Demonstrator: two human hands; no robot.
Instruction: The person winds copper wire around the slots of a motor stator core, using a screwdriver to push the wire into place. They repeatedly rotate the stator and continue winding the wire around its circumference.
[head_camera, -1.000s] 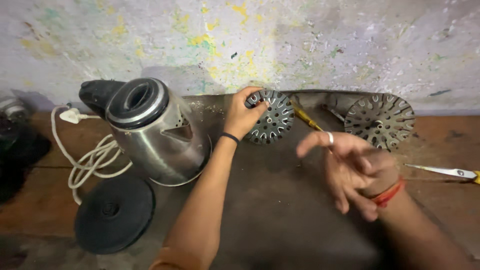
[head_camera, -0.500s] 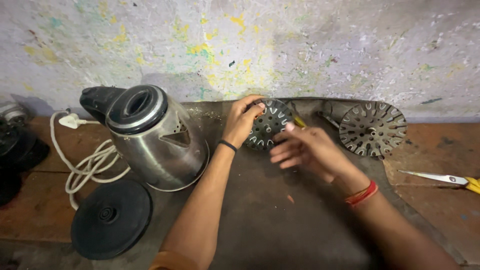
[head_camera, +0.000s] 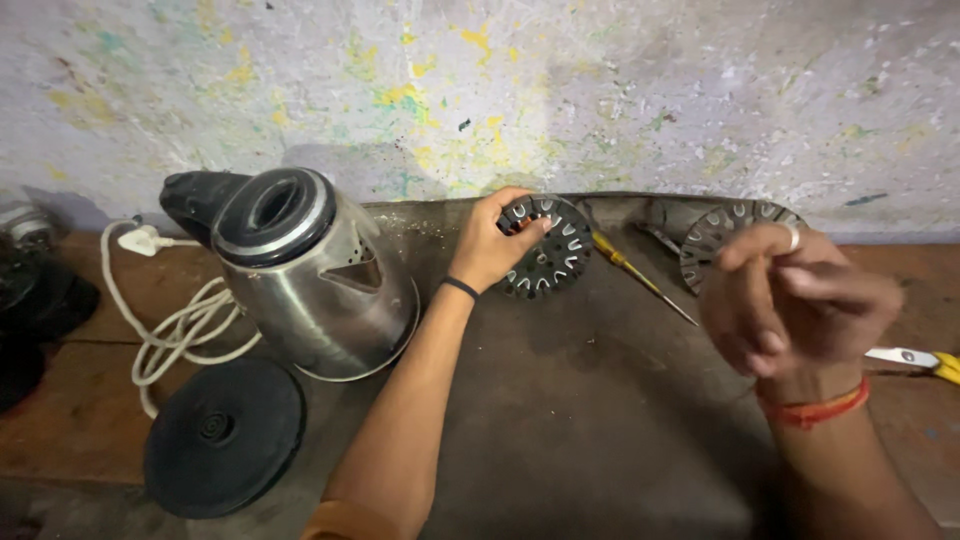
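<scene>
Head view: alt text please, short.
A person's left hand grips a round slotted metal disc on a dark mat, while the right hand hovers empty. A steel kettle stands left; a screwdriver lies between the hands.

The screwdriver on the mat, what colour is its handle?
Yellow: the screwdriver handle shows best in the head view, beside the left hand.

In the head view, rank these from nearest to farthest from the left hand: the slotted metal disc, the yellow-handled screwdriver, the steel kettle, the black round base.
1. Slotted metal disc: gripped by the left hand.
2. Yellow-handled screwdriver and steel kettle: either side of the hand, too close to call.
3. Black round base: lower left, clearly farthest.
</scene>
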